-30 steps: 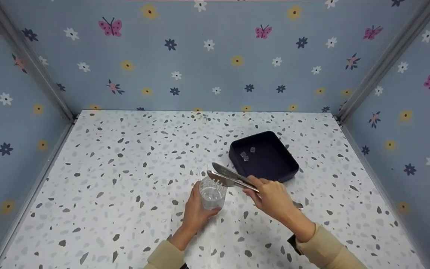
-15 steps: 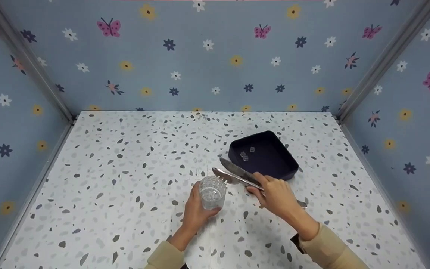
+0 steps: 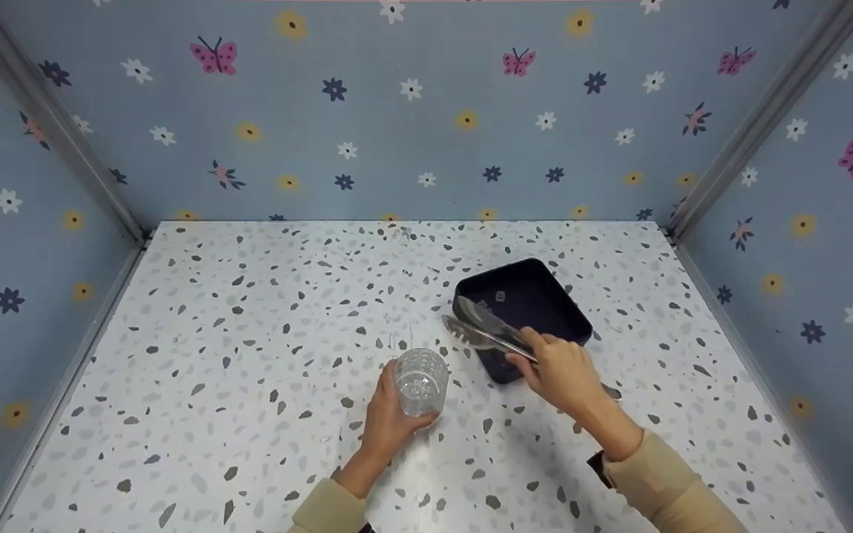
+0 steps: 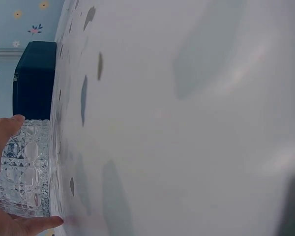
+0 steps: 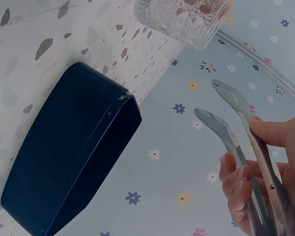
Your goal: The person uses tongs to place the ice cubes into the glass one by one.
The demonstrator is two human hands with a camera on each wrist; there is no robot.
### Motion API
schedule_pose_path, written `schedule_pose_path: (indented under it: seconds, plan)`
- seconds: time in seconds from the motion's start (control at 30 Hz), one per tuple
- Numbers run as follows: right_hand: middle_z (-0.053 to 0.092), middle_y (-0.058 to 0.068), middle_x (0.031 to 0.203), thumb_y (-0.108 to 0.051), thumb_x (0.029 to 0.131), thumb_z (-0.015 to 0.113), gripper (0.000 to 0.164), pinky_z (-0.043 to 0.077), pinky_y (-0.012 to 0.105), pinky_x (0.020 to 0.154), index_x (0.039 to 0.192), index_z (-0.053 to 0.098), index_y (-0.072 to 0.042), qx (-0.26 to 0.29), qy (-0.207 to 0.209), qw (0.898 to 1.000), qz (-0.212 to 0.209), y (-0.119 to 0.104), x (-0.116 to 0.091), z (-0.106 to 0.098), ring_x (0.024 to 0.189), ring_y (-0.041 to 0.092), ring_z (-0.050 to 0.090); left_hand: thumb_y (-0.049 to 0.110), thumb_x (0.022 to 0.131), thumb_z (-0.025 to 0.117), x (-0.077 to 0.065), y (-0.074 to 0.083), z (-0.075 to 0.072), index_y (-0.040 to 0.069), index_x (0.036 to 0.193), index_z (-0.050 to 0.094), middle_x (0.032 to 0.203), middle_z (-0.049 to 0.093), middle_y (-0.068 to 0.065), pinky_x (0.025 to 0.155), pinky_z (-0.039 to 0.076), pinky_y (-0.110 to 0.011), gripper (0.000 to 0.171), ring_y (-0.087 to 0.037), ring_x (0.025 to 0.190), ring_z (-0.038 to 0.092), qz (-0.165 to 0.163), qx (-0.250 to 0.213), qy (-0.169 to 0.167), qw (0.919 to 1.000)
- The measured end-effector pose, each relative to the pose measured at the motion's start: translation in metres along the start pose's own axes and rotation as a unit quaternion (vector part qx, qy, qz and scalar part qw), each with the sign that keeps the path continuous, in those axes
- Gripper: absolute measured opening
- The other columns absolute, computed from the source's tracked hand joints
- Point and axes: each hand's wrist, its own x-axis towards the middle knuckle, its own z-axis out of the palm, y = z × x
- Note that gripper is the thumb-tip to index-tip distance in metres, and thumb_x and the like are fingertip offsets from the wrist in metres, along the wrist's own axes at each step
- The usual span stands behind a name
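Note:
My left hand (image 3: 388, 422) is curled round the side of a clear patterned glass (image 3: 420, 381) that stands on the table; small clear pieces seem to lie at its bottom. In the left wrist view, thumb and fingers flank the glass (image 4: 29, 169). Metal tongs (image 3: 484, 320) are gripped by my right hand (image 3: 563, 374), their tips over the near left part of a dark square box (image 3: 549, 303). A clear cube (image 3: 500, 296) lies in the box; the tongs partly hide others. From the right wrist, the tongs (image 5: 232, 142) have spread tips with nothing between them.
White speckled table (image 3: 249, 311) lies under everything. Blue flowered panels (image 3: 397, 148) rise at the back and both sides, with grey metal strips at the corners. The box stands right of the glass, close to it.
My right hand has moved the tongs to the right, away from above the glass and over the box edge. The left hand and the glass have stayed in place.

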Motion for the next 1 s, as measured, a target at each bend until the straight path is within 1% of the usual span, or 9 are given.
schedule_pose_path:
  seconds: [0.2,0.33,0.6,0.77,0.87,1.0]
  plan:
    - [0.059,0.014,0.069,-0.029,0.081,0.064,0.037,0.043,0.037,0.038,0.102,0.058,0.001,-0.011,-0.013,0.999,0.027,0.011,0.002,0.003,0.047,0.029,0.053,0.026,0.054,0.083,0.000,-0.001,0.001,0.001,0.130,0.024,0.121,0.043,-0.022,0.088,0.042,-0.043,0.099,-0.037,0.106,0.049,-0.002,-0.002,-0.002,1.0000]
    - [0.060,0.016,0.071,-0.029,0.081,0.064,0.038,0.044,0.039,0.040,0.103,0.058,0.001,-0.017,-0.025,0.998,0.047,0.018,0.004,0.005,0.049,0.031,0.054,0.026,0.054,0.083,0.000,-0.001,0.001,0.001,0.130,0.024,0.121,0.043,-0.022,0.089,0.042,-0.042,0.100,-0.036,0.106,0.049,-0.003,0.000,-0.001,1.0000]
    - [0.061,0.020,0.076,-0.030,0.081,0.063,0.040,0.047,0.045,0.047,0.105,0.057,0.002,-0.028,-0.046,0.996,0.076,0.032,0.008,0.008,0.057,0.036,0.056,0.025,0.054,0.083,0.000,-0.001,0.001,0.001,0.131,0.025,0.121,0.044,-0.021,0.090,0.041,-0.041,0.100,-0.036,0.106,0.049,-0.005,-0.004,0.000,1.0000]
    - [0.061,0.020,0.076,-0.029,0.082,0.062,0.040,0.047,0.046,0.049,0.104,0.057,0.003,-0.035,-0.050,0.994,0.088,0.039,0.010,0.010,0.058,0.036,0.057,0.025,0.053,0.084,0.000,-0.001,0.001,0.002,0.130,0.025,0.121,0.044,-0.022,0.089,0.042,-0.042,0.099,-0.036,0.105,0.049,-0.007,0.002,0.003,1.0000]
    - [0.061,0.021,0.076,-0.029,0.081,0.063,0.040,0.046,0.046,0.049,0.104,0.057,0.004,-0.041,-0.051,0.993,0.096,0.045,0.012,0.013,0.059,0.037,0.057,0.025,0.053,0.084,0.000,0.000,0.001,0.001,0.130,0.026,0.121,0.044,-0.022,0.087,0.043,-0.043,0.099,-0.037,0.104,0.050,-0.002,0.001,0.008,1.0000]
    - [0.060,0.020,0.072,-0.029,0.080,0.065,0.040,0.046,0.046,0.048,0.101,0.057,0.004,-0.048,-0.053,0.992,0.105,0.052,0.014,0.017,0.057,0.037,0.056,0.025,0.053,0.084,0.000,0.000,0.001,0.000,0.129,0.026,0.121,0.044,-0.022,0.086,0.043,-0.044,0.099,-0.037,0.104,0.049,0.003,0.006,0.011,0.9999]
